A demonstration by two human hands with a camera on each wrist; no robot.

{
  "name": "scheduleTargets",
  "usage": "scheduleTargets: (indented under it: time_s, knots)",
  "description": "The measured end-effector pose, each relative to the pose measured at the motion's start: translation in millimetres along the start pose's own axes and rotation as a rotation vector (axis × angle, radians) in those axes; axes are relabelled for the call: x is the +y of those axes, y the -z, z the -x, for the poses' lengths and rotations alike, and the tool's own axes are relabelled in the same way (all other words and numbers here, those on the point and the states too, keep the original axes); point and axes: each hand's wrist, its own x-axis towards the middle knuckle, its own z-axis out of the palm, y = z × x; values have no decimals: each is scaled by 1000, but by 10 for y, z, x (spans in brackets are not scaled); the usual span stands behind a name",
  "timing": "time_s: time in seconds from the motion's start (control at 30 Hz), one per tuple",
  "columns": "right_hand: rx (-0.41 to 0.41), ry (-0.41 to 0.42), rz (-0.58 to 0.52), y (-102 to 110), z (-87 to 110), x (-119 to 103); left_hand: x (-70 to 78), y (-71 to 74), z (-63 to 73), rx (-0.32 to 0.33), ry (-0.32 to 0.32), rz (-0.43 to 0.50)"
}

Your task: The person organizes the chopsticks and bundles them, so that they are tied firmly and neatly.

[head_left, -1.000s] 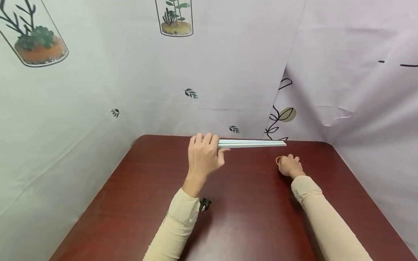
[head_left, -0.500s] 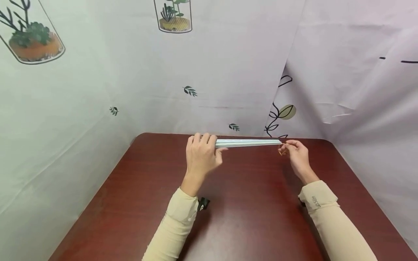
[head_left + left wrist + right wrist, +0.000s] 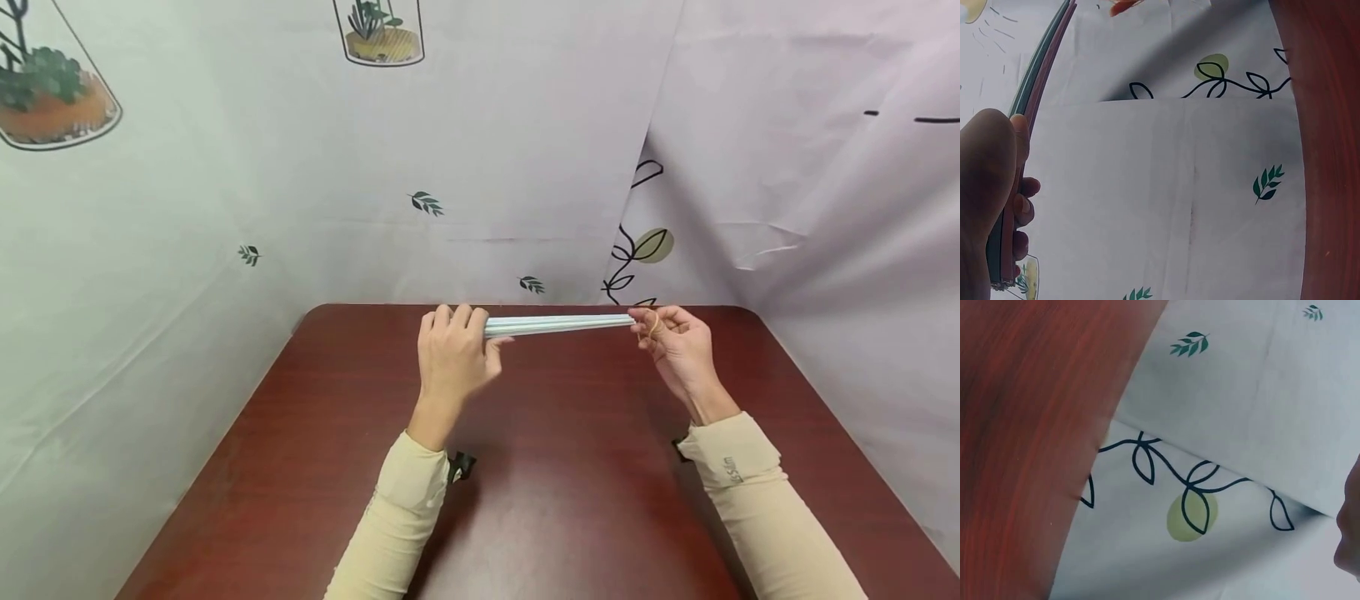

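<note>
My left hand (image 3: 450, 354) grips a bundle of chopsticks (image 3: 558, 325) by its thicker end, holding it level above the table, thin ends pointing right. The left wrist view shows fingers and thumb wrapped round the chopsticks (image 3: 1038, 69), greenish and reddish in that light. At the thin ends, my right hand (image 3: 686, 346) pinches a yellow-orange rubber band (image 3: 654, 325), which loops by the thumb and fingers. Those fingertips are right at the chopstick tips. Only an edge of the right hand (image 3: 1349, 528) shows in the right wrist view; the band is out of sight there.
Both arms reach over a dark red-brown table (image 3: 555, 500) with rounded far corners. Pale cloth (image 3: 510, 150) printed with leaves and jars hangs behind and along the sides. A small black piece (image 3: 461, 467) shows at the left sleeve cuff.
My right hand has risen from near the tabletop with the rubber band and come left to the chopstick tips. My left hand keeps its grip; the whole head view has shifted slightly.
</note>
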Motion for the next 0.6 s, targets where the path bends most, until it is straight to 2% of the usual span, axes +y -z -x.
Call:
scheduleTargets:
  time_s: [0.17, 0.47, 0.6]
  knots:
    - [-68, 36, -1, -89, 20, -5, 2, -2, 3, -3, -9, 13]
    - [-261, -7, 38, -326, 22, -31, -7, -21, 31, -34, -12, -6]
    - [-303, -4, 52, -399, 31, -24, -9, -21, 41, -44, -10, -5]
